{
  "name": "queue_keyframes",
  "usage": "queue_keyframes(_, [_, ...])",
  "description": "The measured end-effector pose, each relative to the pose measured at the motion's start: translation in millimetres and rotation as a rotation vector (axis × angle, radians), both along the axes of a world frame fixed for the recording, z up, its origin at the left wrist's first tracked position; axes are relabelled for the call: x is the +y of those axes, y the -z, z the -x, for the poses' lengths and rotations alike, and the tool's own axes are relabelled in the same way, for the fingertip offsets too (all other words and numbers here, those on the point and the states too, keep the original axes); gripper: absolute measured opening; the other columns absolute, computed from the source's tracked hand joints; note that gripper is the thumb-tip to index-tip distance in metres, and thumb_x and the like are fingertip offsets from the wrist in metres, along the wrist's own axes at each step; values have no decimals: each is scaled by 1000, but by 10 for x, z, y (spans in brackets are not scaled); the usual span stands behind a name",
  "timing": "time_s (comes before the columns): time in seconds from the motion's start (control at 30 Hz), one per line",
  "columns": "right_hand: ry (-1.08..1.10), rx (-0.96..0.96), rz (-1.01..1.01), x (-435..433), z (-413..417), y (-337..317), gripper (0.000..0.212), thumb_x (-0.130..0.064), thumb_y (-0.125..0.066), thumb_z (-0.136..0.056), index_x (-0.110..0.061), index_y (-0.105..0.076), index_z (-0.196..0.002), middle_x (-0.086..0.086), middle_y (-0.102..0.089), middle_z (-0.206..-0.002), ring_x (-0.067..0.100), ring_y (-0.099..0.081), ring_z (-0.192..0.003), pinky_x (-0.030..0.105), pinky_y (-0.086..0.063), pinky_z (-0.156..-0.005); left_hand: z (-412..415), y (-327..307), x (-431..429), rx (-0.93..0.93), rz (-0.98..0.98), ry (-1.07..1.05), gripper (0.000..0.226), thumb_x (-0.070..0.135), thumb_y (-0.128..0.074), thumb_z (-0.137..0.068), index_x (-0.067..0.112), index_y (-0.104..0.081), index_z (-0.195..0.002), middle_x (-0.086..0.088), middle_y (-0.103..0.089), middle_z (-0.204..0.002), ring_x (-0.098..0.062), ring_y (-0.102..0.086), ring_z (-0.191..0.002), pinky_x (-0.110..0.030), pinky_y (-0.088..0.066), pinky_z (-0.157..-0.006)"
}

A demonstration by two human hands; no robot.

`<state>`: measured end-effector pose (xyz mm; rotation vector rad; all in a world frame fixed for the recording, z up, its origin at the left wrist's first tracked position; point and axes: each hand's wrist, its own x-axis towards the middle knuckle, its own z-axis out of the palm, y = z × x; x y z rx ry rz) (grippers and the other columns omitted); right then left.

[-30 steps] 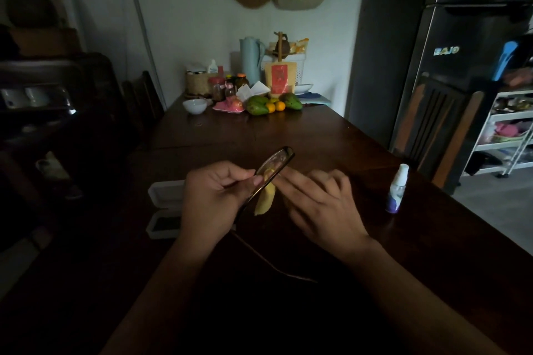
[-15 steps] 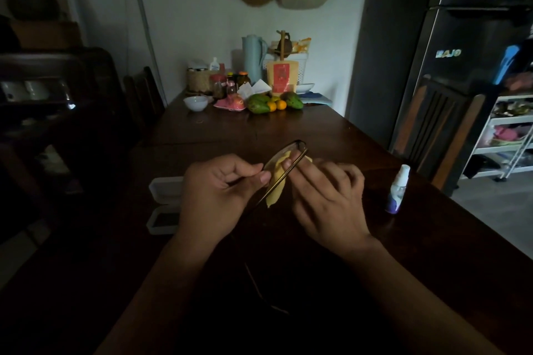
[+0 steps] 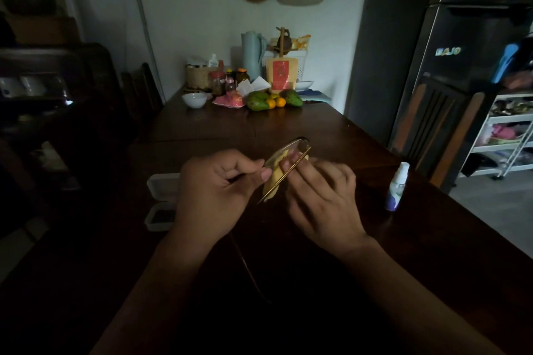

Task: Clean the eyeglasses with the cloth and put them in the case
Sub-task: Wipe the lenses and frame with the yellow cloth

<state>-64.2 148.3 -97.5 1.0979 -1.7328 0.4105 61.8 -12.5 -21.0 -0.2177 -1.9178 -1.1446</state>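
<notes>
Gold-rimmed eyeglasses [image 3: 288, 164], yellow cloth [image 3: 274, 178], white case [image 3: 161, 198], dark brown table [image 3: 288, 123].

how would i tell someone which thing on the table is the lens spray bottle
Start at the long dark wooden table and look to its right edge, near the chair by the fridge. Just right of the person's right hand stands a small upright spray bottle. It stands alone: clear body, white cap, purple bottom, far from the cluster of jars and fruit at the far end.
</notes>
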Motion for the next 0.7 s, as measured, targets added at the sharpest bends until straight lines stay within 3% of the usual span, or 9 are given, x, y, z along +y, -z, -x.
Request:
queue_keyframes(0.17, [-138,-24,21,11,32,-9,41,-25,-55,-101,-26,-49,-142,-8,-51,-140,20,-53,-112,42,-43,-94,11,32,-42,-14,-28,13,19,-4,-78,-75,14,-74,-71,30,-70,-68,8,-71,-73,-5,-48,-63])
queue_keyframes(0.27, [-355,-237,159,101,103,-5,34,-10,-59,-98,-19,-62,-131,-7,-61,-122,10,-57,-111,32,-47,-94,24,61,-36,-22,-15,37,22,-5,-78,-75,16,-73,-70,30,-71,-70,8,-71,-75,-5,-48,-64])
queue_keyframes(0.4, [-405,-523,369,161,169,-71,34,0,-64,-91,-25,-68,-114,-15,-59,-112,1,-57,-107,20,-45,-95,110,134,-67,-56,17,10,27,-3,-79,-75,21,-71,-67,32,-70,-70,8,-71,-78,-4,-48,-66])
queue_keyframes(0.5, [-460,-693,442,240,199,-158,38,0,-60,-93,-29,-69,-115,-11,-59,-112,3,-58,-108,18,-42,-95,156,181,-104,-91,38,-29,36,-2,-78,-77,31,-68,-66,35,-69,-71,10,-70,-80,-3,-47,-68])
queue_keyframes(0.63, [-530,-636,168,248,108,-181,48,4,-56,-93,-27,-64,-129,-4,-59,-115,9,-58,-108,18,-42,-94,205,250,-161,-141,118,-88,33,4,-78,-80,33,-69,-68,36,-69,-74,11,-69,-83,-2,-46,-69])
queue_keyframes(0.7, [-529,-610,20,200,84,-160,56,7,-56,-92,-30,-61,-134,-1,-58,-115,11,-57,-110,25,-46,-93,221,260,-171,-150,149,-122,23,6,-78,-80,28,-73,-72,32,-68,-73,12,-68,-82,-2,-46,-69])
